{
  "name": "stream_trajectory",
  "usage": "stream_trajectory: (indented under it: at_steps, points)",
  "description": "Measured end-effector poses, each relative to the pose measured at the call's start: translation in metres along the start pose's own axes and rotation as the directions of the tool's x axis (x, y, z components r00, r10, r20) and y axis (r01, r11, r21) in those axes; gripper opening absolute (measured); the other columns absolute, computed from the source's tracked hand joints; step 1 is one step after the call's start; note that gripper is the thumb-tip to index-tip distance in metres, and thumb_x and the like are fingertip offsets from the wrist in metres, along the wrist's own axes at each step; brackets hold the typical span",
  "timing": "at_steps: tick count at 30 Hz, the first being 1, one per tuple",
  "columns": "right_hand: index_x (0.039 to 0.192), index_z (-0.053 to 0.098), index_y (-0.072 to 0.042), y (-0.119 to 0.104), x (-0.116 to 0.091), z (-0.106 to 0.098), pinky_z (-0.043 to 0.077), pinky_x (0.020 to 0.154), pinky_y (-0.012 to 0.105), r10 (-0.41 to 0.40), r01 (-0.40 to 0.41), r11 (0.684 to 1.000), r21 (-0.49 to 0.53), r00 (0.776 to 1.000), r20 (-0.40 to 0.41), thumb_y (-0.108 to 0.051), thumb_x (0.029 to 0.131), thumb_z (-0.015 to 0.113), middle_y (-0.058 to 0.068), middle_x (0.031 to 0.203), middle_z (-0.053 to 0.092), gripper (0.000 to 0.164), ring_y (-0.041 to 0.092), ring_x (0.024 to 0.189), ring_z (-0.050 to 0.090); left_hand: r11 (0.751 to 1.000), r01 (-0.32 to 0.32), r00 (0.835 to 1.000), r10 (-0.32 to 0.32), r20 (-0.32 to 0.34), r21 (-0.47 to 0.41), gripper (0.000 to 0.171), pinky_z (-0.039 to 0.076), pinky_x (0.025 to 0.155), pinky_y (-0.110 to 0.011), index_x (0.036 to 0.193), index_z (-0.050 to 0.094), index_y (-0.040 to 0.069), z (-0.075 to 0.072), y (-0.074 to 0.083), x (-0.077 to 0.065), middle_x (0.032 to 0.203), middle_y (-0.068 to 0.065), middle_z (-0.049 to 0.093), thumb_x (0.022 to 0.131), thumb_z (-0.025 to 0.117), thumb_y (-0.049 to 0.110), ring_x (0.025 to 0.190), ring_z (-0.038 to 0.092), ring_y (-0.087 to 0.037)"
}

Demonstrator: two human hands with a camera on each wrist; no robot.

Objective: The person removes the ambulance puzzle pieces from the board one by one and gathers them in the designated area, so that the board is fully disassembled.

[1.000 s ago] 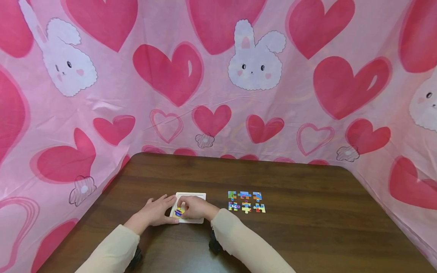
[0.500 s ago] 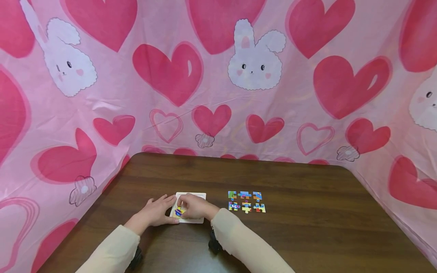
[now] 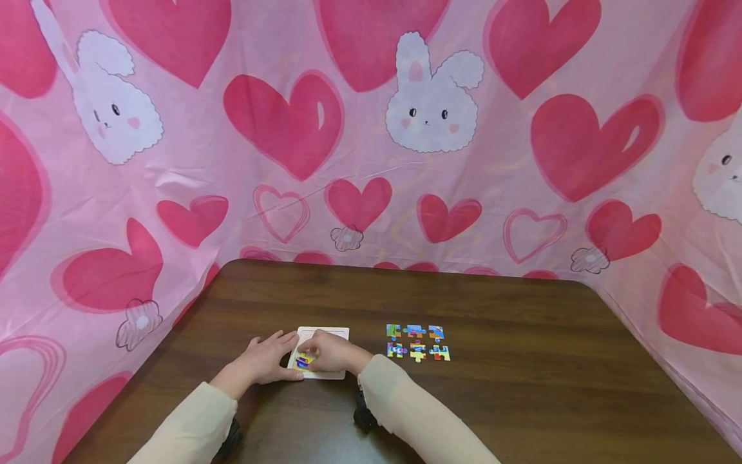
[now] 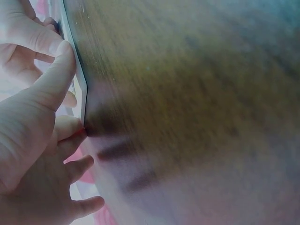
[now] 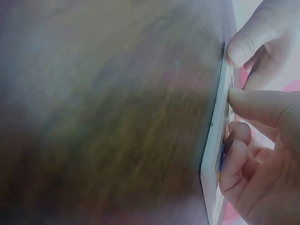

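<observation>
A thin white puzzle tray (image 3: 326, 375) lies flat on the table, with a yellow and blue puzzle piece (image 3: 302, 362) visible at its lower left. My left hand (image 3: 262, 361) braces the tray's left side, fingers spread; in the left wrist view its thumb (image 4: 65, 61) rests on the rim. Over the tray is my right hand (image 3: 329, 353), thumb and bent fingers touching its surface near the piece. The right wrist view shows the thumb (image 5: 248, 101) on the tray and curled fingers (image 5: 234, 159) beside it. Whether they pinch a piece is hidden.
Several loose jigsaw pieces (image 3: 415, 332) lie in two rows right of the tray. The dark wooden table (image 3: 522, 367) extends to both sides. A pink cloth (image 3: 371, 154) with hearts and rabbits hangs behind and around it.
My right fingers shift very slightly over the piece at the tray's lower left. The left hand, the tray and the loose pieces stay where they were.
</observation>
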State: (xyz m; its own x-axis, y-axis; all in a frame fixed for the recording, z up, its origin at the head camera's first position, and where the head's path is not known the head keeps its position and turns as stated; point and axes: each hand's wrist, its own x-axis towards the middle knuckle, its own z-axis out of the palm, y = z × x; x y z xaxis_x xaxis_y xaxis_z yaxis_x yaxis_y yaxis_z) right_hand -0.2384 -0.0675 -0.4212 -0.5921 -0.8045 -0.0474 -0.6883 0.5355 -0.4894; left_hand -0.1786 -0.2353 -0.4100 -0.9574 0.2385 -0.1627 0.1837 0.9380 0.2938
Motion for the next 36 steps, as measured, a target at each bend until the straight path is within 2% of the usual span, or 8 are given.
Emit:
stream_trajectory:
  at_steps: [8, 13, 20, 25, 31, 36]
  points:
    - [0.105, 0.07, -0.012, 0.0003, -0.0011, -0.0002, 0.04, 0.069, 0.016, -0.033, 0.033, 0.999, -0.016, 0.999, -0.016, -0.008, 0.076, 0.072, -0.003, 0.086, 0.054, 0.029, 0.005, 0.077, 0.048, 1.0, -0.005, 1.0, 0.005, 0.0, 0.003, 0.086, 0.015, 0.094, -0.069, 0.135, 0.044, 0.001, -0.0005, 0.0006, -0.0003, 0.139, -0.017, 0.04, 0.072, 0.069, 0.054, 0.129, 0.028, -0.042]
    - [0.103, 0.07, -0.014, -0.0002, 0.0003, -0.0008, 0.039, 0.067, 0.016, -0.02, 0.02, 1.0, -0.012, 1.0, 0.007, -0.009, 0.078, 0.07, -0.004, 0.085, 0.052, 0.026, 0.006, 0.075, 0.048, 1.0, -0.012, 1.0, 0.012, -0.004, 0.0, 0.087, 0.016, 0.094, -0.07, 0.135, 0.044, 0.001, -0.0002, -0.0007, 0.0003, 0.138, -0.017, 0.041, 0.072, 0.069, 0.055, 0.129, 0.028, -0.042]
    - [0.099, 0.066, -0.013, -0.0038, 0.0014, -0.0041, 0.037, 0.067, 0.019, 0.017, -0.019, 0.998, 0.062, 0.999, 0.042, -0.001, 0.077, 0.068, -0.002, 0.083, 0.049, 0.025, 0.009, 0.075, 0.042, 1.0, -0.012, 1.0, 0.012, -0.006, -0.001, 0.087, 0.016, 0.094, -0.069, 0.135, 0.044, 0.001, 0.0012, -0.0022, 0.001, 0.139, -0.016, 0.04, 0.071, 0.069, 0.055, 0.129, 0.028, -0.041]
    - [0.093, 0.062, -0.014, -0.0046, 0.0007, -0.004, 0.038, 0.067, 0.019, 0.034, -0.036, 0.995, 0.098, 0.999, 0.026, 0.003, 0.074, 0.069, 0.0, 0.086, 0.048, 0.027, 0.008, 0.077, 0.043, 1.0, -0.014, 1.0, 0.014, -0.011, 0.006, 0.086, 0.017, 0.093, -0.069, 0.135, 0.045, 0.002, 0.0012, -0.0015, 0.0007, 0.139, -0.016, 0.04, 0.071, 0.069, 0.055, 0.129, 0.028, -0.041]
    - [0.09, 0.059, -0.007, -0.0056, -0.0005, -0.0024, 0.037, 0.066, 0.017, 0.006, -0.004, 0.993, 0.116, 1.0, -0.014, 0.006, 0.072, 0.069, -0.002, 0.078, 0.05, 0.024, 0.007, 0.071, 0.045, 1.0, -0.014, 1.0, 0.014, -0.019, 0.008, 0.086, 0.017, 0.093, -0.069, 0.134, 0.045, 0.001, 0.0006, -0.0012, 0.0003, 0.139, -0.016, 0.041, 0.072, 0.07, 0.054, 0.129, 0.028, -0.042]
    - [0.096, 0.058, -0.008, -0.006, -0.0009, 0.001, 0.036, 0.057, 0.017, 0.086, -0.08, 0.987, 0.141, 0.995, -0.04, -0.009, 0.076, 0.074, -0.005, 0.069, 0.047, 0.026, 0.006, 0.062, 0.044, 1.0, -0.015, 1.0, 0.016, -0.017, 0.006, 0.087, 0.017, 0.093, -0.07, 0.134, 0.045, 0.0, 0.0013, -0.0013, 0.0009, 0.138, -0.017, 0.041, 0.071, 0.07, 0.055, 0.128, 0.028, -0.043]
